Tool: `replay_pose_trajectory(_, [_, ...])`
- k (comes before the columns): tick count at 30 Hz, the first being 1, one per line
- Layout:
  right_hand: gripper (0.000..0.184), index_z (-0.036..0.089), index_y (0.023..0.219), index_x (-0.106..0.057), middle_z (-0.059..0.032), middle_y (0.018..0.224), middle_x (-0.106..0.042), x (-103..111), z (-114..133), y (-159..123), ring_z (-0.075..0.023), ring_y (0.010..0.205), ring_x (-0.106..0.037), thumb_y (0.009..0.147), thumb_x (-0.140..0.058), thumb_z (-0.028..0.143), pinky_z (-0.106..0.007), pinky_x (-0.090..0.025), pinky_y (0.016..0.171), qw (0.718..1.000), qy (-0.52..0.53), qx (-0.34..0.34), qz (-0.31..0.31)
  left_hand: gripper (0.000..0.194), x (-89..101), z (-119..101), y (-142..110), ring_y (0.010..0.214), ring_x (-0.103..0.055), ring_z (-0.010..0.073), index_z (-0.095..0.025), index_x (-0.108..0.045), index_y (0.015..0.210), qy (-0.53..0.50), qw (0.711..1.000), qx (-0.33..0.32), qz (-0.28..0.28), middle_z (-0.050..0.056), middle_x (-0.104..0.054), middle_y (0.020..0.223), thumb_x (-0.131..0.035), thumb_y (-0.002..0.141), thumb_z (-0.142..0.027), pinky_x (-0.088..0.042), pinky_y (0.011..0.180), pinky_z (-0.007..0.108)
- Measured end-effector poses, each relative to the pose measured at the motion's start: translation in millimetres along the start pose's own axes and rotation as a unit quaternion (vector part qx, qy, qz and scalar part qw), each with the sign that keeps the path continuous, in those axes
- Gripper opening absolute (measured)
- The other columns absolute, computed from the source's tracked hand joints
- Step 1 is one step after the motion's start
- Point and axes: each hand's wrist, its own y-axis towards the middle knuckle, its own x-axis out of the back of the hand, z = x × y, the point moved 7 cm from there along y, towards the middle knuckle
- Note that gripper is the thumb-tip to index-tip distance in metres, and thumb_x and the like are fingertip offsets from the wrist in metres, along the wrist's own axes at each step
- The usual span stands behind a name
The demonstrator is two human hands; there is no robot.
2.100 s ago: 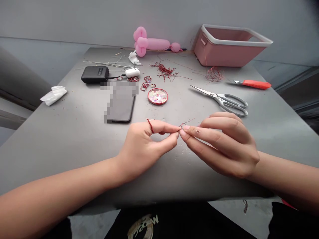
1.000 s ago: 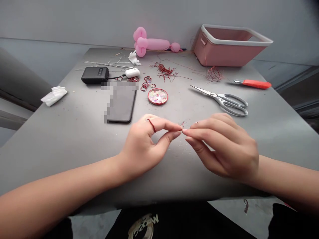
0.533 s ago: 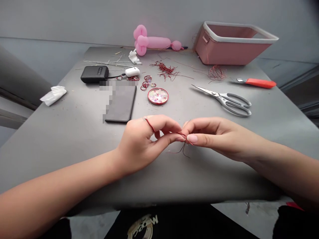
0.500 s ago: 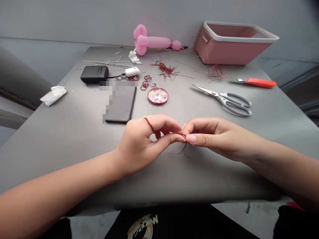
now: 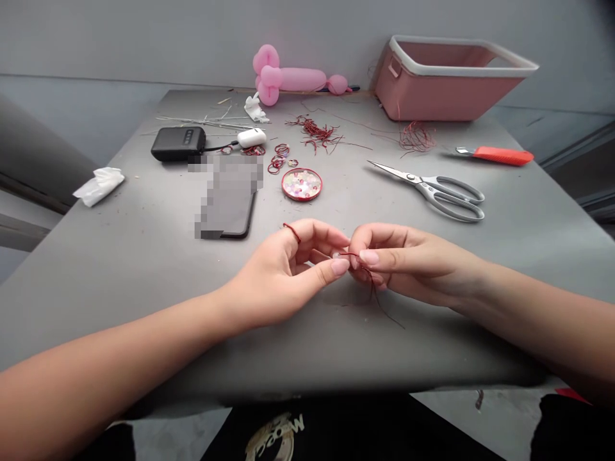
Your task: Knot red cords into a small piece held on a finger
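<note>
My left hand (image 5: 288, 272) is closed loosely around the near end of a thin red cord. A small pale bead (image 5: 337, 255) on this cord sits between its thumb and curled fingers. A red cord loop circles the left index finger. Touching or almost touching the left fingertips, my right hand (image 5: 413, 259) pinches the red cord (image 5: 373, 285) between thumb and index finger. Loose cord ends dangle below the right fingers, toward the table. The right fingers partly hide the cord.
Ahead lie a red-rimmed dish of beads (image 5: 302, 185), a phone (image 5: 230, 198), scissors (image 5: 423, 186) and a red-handled cutter (image 5: 502, 155). Beyond are cord scraps (image 5: 317, 130), cord rings (image 5: 278, 160), a power bank (image 5: 179, 144), a pink balloon (image 5: 302, 79) and a pink bin (image 5: 442, 89).
My right hand has turned so its thumb faces me. The left thumb and index fingertip have parted, showing the bead. Cord ends that stood above the fingers hang below them.
</note>
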Motion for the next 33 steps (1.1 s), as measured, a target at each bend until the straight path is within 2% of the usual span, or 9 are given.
replay_pose_trajectory(8, [0.02, 0.016, 0.07, -0.064, 0.003, 0.061, -0.051, 3.9, -3.6, 1.6, -0.0082, 0.059, -0.043, 0.076, -0.075, 0.031, -0.022, -0.031, 0.053, 0.997, -0.065, -0.034, -0.018, 0.003, 1.5, -13.9, -4.5, 0.074, -0.068, 0.0118, -0.016, -0.065, 0.086, 0.125, 0.985, -0.123, -0.014, 0.002, -0.073, 0.081, -0.065, 0.084, -0.015, -0.053, 0.066, 0.022])
replay_pose_trajectory(14, [0.022, 0.016, 0.068, -0.067, 0.0001, 0.068, -0.06, 6.4, 4.7, 1.8, -0.011, 0.069, -0.053, 0.075, -0.077, 0.034, -0.025, -0.042, 0.065, 0.994, -0.11, 0.001, -0.026, 0.01, 2.6, -5.0, -2.4, 0.075, -0.066, 0.0099, -0.015, -0.067, 0.088, 0.073, 0.997, -0.04, -0.009, 0.001, -0.073, 0.082, -0.068, 0.082, -0.023, -0.052, 0.07, 0.02])
replay_pose_trajectory(17, [0.019, 0.017, 0.067, -0.065, 0.0003, 0.066, -0.058, 8.1, 18.9, -0.8, -0.0099, 0.061, -0.05, 0.077, -0.073, 0.03, -0.024, -0.041, 0.056, 0.965, -0.239, 0.089, -0.067, 0.016, 3.4, 4.6, -0.6, 0.075, -0.065, 0.0094, -0.015, -0.067, 0.087, 0.006, 0.999, 0.037, -0.015, 0.0, -0.072, 0.082, -0.073, 0.079, -0.027, -0.052, 0.071, 0.02])
replay_pose_trajectory(19, [0.015, 0.017, 0.068, -0.063, 0.0007, 0.065, -0.057, 4.1, 33.0, -7.3, -0.0093, 0.058, -0.049, 0.079, -0.07, 0.023, -0.024, -0.04, 0.054, 0.897, -0.378, 0.201, -0.11, 0.019, 3.1, 11.3, -0.3, 0.075, -0.065, 0.0097, -0.015, -0.067, 0.087, -0.03, 0.996, 0.084, -0.02, 0.0, -0.071, 0.081, -0.075, 0.076, -0.029, -0.052, 0.07, 0.02])
replay_pose_trajectory(22, [0.014, 0.018, 0.07, -0.058, -0.0003, 0.066, -0.055, -13.7, 39.9, -20.1, -0.0105, 0.061, -0.05, 0.083, -0.059, 0.013, -0.024, -0.043, 0.056, 0.739, -0.563, 0.339, -0.149, 0.02, 1.6, 15.3, -0.6, 0.075, -0.066, 0.0104, -0.015, -0.067, 0.088, -0.021, 0.995, 0.096, -0.021, 0.0, -0.072, 0.082, -0.075, 0.076, -0.029, -0.052, 0.07, 0.02])
replay_pose_trajectory(25, [0.02, 0.019, 0.064, -0.052, -0.0015, 0.06, -0.051, -31.0, 34.2, -28.6, -0.0138, 0.057, -0.044, 0.081, -0.056, 0.011, -0.029, -0.041, 0.053, 0.581, -0.688, 0.395, -0.182, 0.016, -2.8, 14.4, -2.5, 0.077, -0.067, 0.0113, -0.015, -0.069, 0.088, 0.021, 0.997, 0.067, -0.001, 0.001, -0.074, 0.084, -0.073, 0.078, -0.026, -0.053, 0.074, 0.022])
replay_pose_trajectory(27, [0.021, 0.02, 0.06, -0.051, -0.0018, 0.058, -0.05, -37.2, 33.5, -32.8, -0.0146, 0.055, -0.042, 0.078, -0.058, 0.01, -0.031, -0.039, 0.053, 0.534, -0.711, 0.413, -0.197, 0.013, -5.2, 12.6, -4.2, 0.08, -0.068, 0.0122, -0.015, -0.069, 0.087, 0.034, 0.998, 0.049, 0.009, 0.002, -0.074, 0.086, -0.072, 0.079, -0.024, -0.054, 0.078, 0.023])
replay_pose_trajectory(29, [0.016, 0.018, 0.065, -0.056, -0.0028, 0.063, -0.055, -32.9, 37.6, -32.9, -0.0145, 0.059, -0.047, 0.078, -0.059, 0.009, -0.031, -0.041, 0.056, 0.6, -0.665, 0.4, -0.194, 0.013, -3.7, 9.7, -4.9, 0.082, -0.068, 0.0124, -0.015, -0.069, 0.087, 0.031, 0.999, 0.032, -0.005, 0.002, -0.074, 0.086, -0.071, 0.08, -0.024, -0.054, 0.08, 0.023])
replay_pose_trajectory(33, [0.009, 0.019, 0.083, -0.068, -0.0023, 0.078, -0.063, -3.7, 31.8, -14.1, -0.0127, 0.071, -0.057, 0.087, -0.06, 0.021, -0.027, -0.046, 0.065, 0.886, -0.393, 0.214, -0.121, 0.016, 4.3, 6.3, -2.2, 0.08, -0.068, 0.0123, -0.015, -0.067, 0.087, -0.033, 0.998, 0.025, -0.055, 0.002, -0.073, 0.083, -0.074, 0.078, -0.027, -0.054, 0.077, 0.023])
